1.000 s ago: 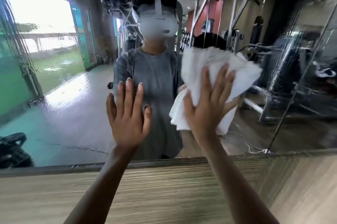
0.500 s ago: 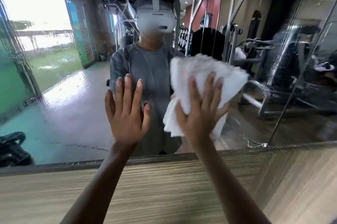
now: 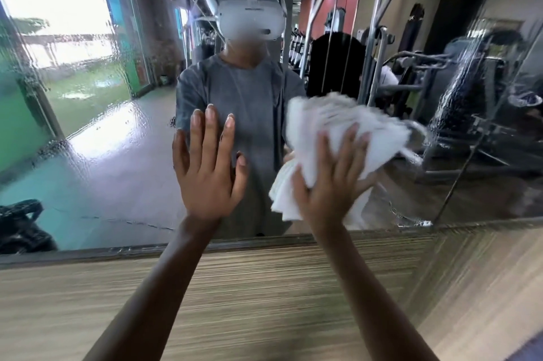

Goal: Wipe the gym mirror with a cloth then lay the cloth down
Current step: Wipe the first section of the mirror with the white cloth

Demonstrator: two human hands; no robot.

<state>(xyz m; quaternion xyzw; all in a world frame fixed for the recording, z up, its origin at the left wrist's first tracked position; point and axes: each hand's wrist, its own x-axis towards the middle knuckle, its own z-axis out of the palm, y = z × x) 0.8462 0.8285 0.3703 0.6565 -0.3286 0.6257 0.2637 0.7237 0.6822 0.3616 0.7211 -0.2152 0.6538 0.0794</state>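
1 large wall-mounted gym mirror [image 3: 97, 161], 1 crumpled white terry cloth [image 3: 346, 122], 2 bare hands, both up on the glass. Below the mirror's lower edge is 1 striped wood-grain wall panel [image 3: 264, 296], w/ both forearms crossing in front of it.

Left hand [image 3: 207, 175]: flat, palm to the glass. 4 fingers straight, pointing up, close together, thumb out to the right. Holds nothing. It just rests on the mirror, approx. centre, over the reflected grey T-shirt [image 3: 249, 102].

Right hand [image 3: 332, 187]: fingers splayed & nearly straight, laid over the cloth, pressing it onto the glass. Not wrapped round it; fingers apart, thumb out to the right at the cloth's lower right edge. Cloth sits just right of the left hand, not touching it. It is bunched, w/ folds sticking out above the fingertips & to the right, & a layered corner hangs down-left past the heel of the hand. Cloth & right fingertips are smeared w/ blur, so the folds can't be counted.

Glass: wet, rippled streaks at far left & far right; the middle looks clearer. The reflection shows 1 person in a white headset [image 3: 249, 14], several grey metal gym machines [image 3: 382, 37] behind on the right & 1 bright doorway [image 3: 58, 8] at the left.
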